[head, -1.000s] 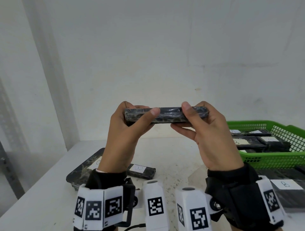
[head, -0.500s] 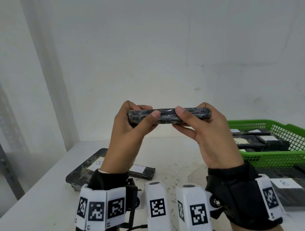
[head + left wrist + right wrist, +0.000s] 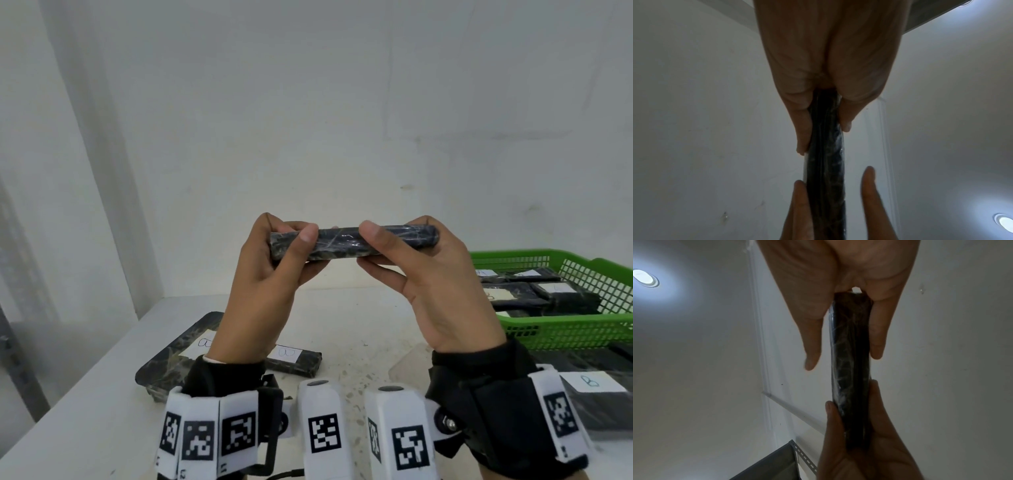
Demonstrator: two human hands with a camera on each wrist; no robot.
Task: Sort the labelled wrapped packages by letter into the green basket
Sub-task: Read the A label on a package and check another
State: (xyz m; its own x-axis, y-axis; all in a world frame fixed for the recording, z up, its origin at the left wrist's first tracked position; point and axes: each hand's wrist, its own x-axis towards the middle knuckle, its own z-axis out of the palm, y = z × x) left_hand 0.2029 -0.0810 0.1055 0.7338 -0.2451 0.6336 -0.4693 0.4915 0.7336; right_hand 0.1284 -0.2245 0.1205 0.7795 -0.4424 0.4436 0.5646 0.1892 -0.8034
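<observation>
I hold a dark wrapped package (image 3: 342,245) edge-on at chest height, well above the table. My left hand (image 3: 274,253) grips its left end, thumb in front and fingers behind. My right hand (image 3: 404,250) grips its right end the same way. Its label faces away and is hidden. The wrist views show the same package (image 3: 826,162) (image 3: 851,353) pinched between thumb and fingers. The green basket (image 3: 565,329) stands at the right and holds several labelled dark packages (image 3: 534,294).
On the white table (image 3: 342,329) lie a large flat package (image 3: 174,356) labelled B and a small one (image 3: 294,358) at the left. Another labelled package (image 3: 596,394) lies in front of the basket. A white wall stands close behind.
Both hands have tipped the package slightly, its right end a bit higher, and the thumbs have shifted nearer each other. The grip on both ends is unchanged.
</observation>
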